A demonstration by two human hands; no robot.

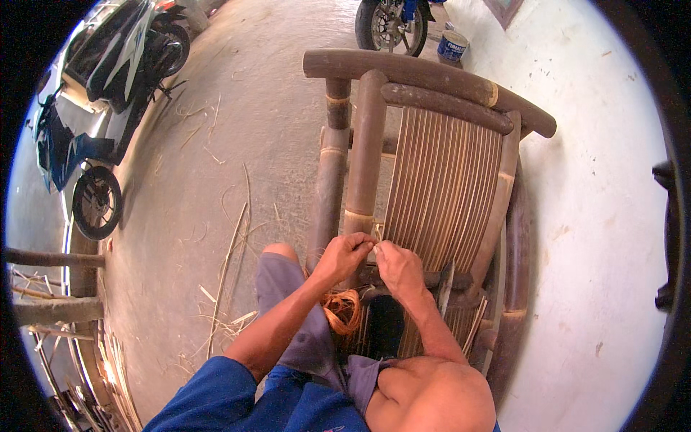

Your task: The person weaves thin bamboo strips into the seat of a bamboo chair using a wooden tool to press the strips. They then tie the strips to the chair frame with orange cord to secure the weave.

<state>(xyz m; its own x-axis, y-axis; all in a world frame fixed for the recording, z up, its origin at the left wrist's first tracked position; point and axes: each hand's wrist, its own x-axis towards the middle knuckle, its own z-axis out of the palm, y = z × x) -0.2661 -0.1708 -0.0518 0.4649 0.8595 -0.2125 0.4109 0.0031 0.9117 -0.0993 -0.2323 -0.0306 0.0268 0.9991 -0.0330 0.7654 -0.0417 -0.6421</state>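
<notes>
Both hands meet at the left edge of a brown bamboo chair's slatted panel [446, 180]. My left hand [345, 255] has thumb and forefinger pinched together beside a thick bamboo post [366, 151]. My right hand [400, 266] is closed in a pinch too, its fingertips almost touching the left's. A thin pale strip [379, 230] shows just above the fingertips; its ends are hidden by the fingers. Below the left wrist, by my thigh, lies a coiled bundle of orange strips [342, 311]. A narrow blade [448, 284] rests on the slats right of my right forearm.
A white wall [597, 237] stands close along the chair's right side. Loose bamboo slivers [229, 277] are scattered on the concrete floor at left. Motorbikes [93, 122] are parked far left; another bike's wheel [389, 27] and a blue-and-white bucket [452, 47] stand beyond the chair.
</notes>
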